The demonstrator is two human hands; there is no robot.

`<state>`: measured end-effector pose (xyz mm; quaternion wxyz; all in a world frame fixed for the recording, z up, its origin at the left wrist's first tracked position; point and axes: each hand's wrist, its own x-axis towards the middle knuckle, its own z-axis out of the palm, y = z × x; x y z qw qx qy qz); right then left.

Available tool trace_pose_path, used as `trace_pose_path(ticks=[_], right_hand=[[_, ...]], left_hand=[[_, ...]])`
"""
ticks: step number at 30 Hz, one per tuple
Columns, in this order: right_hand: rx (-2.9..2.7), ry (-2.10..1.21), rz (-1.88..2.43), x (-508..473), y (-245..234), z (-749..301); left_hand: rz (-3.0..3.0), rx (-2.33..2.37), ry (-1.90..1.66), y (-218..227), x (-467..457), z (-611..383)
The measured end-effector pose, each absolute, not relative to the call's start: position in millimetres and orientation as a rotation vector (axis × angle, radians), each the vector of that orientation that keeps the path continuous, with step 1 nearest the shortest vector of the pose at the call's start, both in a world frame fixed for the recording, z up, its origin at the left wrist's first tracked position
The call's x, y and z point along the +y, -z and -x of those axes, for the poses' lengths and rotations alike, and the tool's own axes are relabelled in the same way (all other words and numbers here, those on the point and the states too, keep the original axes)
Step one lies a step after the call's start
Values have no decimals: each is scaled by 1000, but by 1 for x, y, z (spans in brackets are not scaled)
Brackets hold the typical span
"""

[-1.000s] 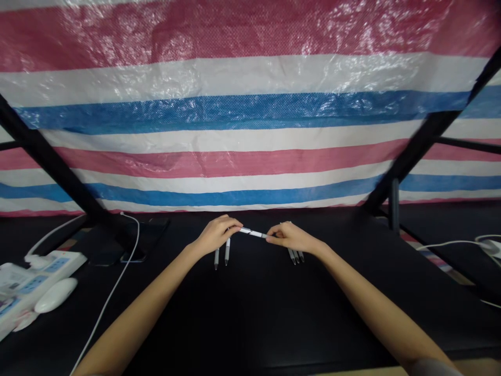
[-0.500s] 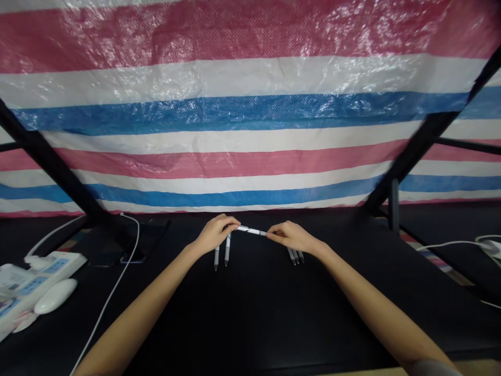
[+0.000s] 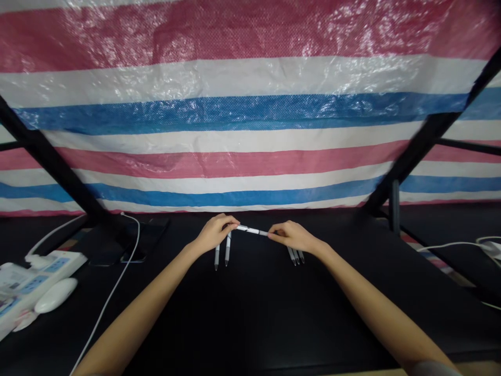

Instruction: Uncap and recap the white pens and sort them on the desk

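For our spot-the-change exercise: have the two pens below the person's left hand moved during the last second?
No. The two pens lie at the same angle and the same distance from the dark phone to their left.

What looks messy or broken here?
Nothing stands out. The left hand and right hand hold one pen between them. Two pens lie side by side near the left, three more pens near the right, neatly on the black table.
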<state>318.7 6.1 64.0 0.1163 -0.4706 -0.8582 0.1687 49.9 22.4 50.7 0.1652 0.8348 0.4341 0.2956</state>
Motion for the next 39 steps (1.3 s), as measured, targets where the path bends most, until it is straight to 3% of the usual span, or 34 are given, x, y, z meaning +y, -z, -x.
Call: trace_pose_path(ticks=[14,29,39], right_hand=[[-2500,-499,1331,8,-62,-320],[-2409,-272,1233,11,-53,-323],[-2380,-300,1228,9,-57,-323]], left_hand=[[-2309,1212,-880,-49,25,-51],[-2245,1158,-603,-54,19,-51],[-2170,1050,-627,-55,18,-50]])
